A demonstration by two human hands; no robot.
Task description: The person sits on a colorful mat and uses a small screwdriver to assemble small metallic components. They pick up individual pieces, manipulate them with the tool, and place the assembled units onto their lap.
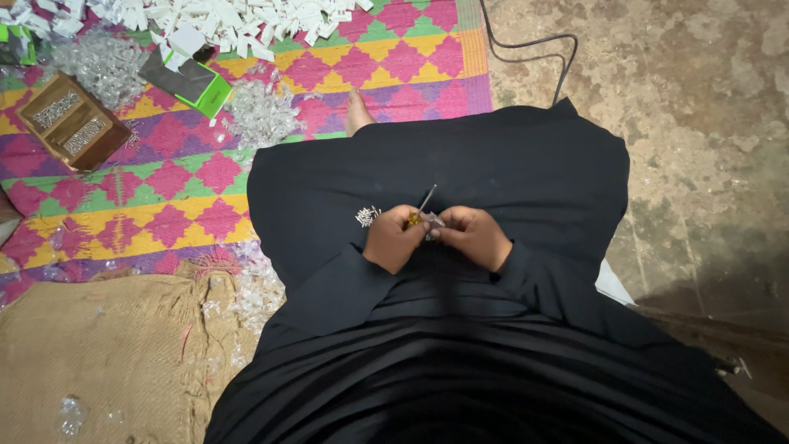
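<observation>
Screwdriver (421, 210): pinched in left hand (393, 238), yellow handle at the fingertips, shaft slanting up and away to the right. Right hand (472, 236): touching the left, closed on a small pale part (433, 224). Heap of small metal bits (367, 216) just left of the hands, on black cloth (526, 164).

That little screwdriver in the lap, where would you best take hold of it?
By the yellow handle of the screwdriver, coming from the near side, as the left hand does. The thin metal shaft slants up and away, leaving the thicker handle nearest the body.
</observation>
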